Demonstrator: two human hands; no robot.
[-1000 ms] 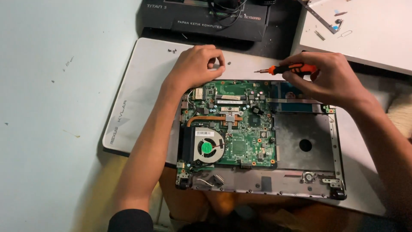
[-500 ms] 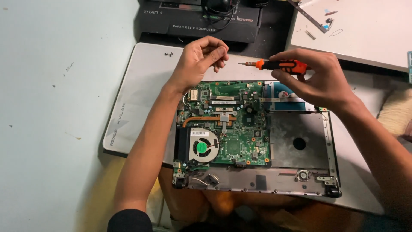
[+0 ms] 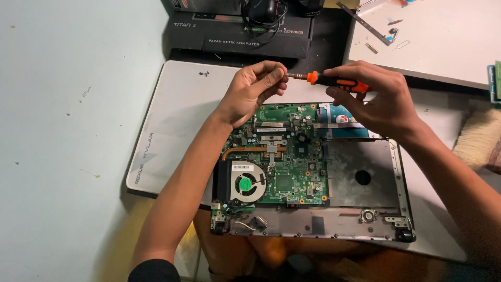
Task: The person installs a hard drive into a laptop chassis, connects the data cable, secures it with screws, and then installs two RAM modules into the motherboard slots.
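Note:
An opened laptop base [image 3: 365,222] lies in front of me, its green circuit board [image 3: 284,162] and round cooling fan [image 3: 245,184] exposed. My right hand [image 3: 378,99] grips an orange-and-black screwdriver [image 3: 334,82], held level above the board's far edge with its tip pointing left. My left hand [image 3: 255,89] is raised just left of it, fingers pinched together at the screwdriver's tip; whether a screw sits between them is too small to tell.
The laptop rests on a white mat [image 3: 177,120] over a pale table. A black keyboard box [image 3: 240,34] stands behind it. A white board [image 3: 433,36] with small tools and parts lies at the back right. Two tiny screws [image 3: 203,73] sit on the mat.
Both hands have lifted off the board and come together. The screwdriver has turned level and its tip now meets my left fingertips.

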